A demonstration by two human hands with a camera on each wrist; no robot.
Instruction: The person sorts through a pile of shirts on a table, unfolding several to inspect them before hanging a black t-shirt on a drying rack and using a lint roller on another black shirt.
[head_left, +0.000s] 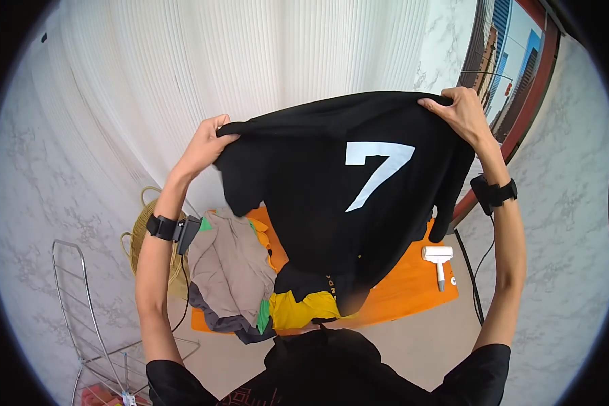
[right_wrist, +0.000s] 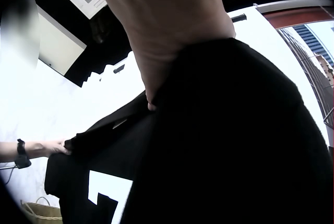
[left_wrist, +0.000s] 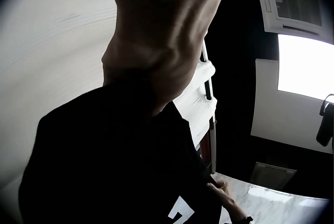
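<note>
A black shirt (head_left: 304, 183) with a large white 7 on it hangs spread between my two hands, raised in front of me. My left hand (head_left: 206, 143) pinches its upper left corner, thumb in front. At the upper right, my right hand (head_left: 465, 115) grips the other corner, its thumb lying along the cloth. In the left wrist view the dark fabric (left_wrist: 115, 161) hides most of the left fingers. The right wrist view has the cloth (right_wrist: 235, 140) covering the right fingers too. The shirt's lower end overlaps the clothes on the table in the head view.
Below stands an orange table (head_left: 406, 291). A grey garment (head_left: 227, 264) with green parts and a yellow-and-black garment (head_left: 301, 310) lie on it, with a white lint roller (head_left: 438, 256) at right. A woven basket (head_left: 142, 230) and a metal drying rack (head_left: 81, 298) stand left.
</note>
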